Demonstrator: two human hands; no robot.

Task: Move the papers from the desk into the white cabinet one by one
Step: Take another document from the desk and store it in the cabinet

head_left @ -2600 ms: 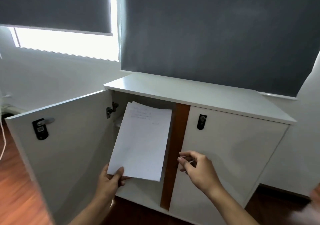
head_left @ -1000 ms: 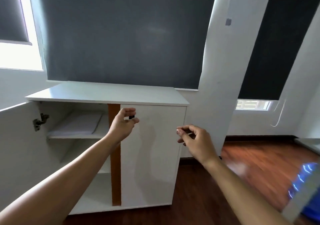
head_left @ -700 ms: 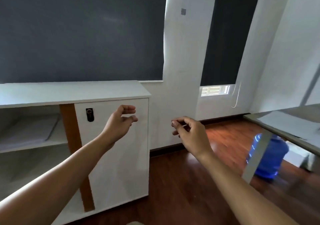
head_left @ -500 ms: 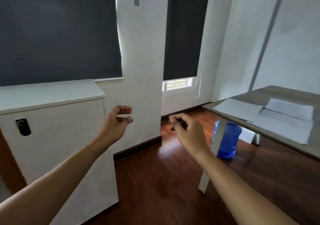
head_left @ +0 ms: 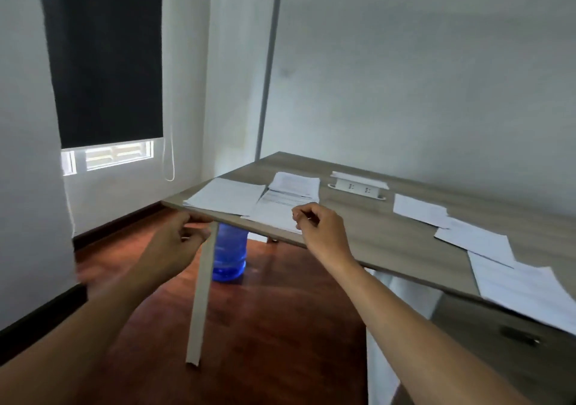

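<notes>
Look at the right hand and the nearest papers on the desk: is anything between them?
Nothing visible. The right hand hovers directly over the near edge of the papers on the desk, with no object between them.

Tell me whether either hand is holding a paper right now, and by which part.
Neither holds a paper. The left hand hangs below the desk corner; the right hand, fingers pinched, hovers over the nearest paper stack. Whether it touches cannot be told.
</notes>
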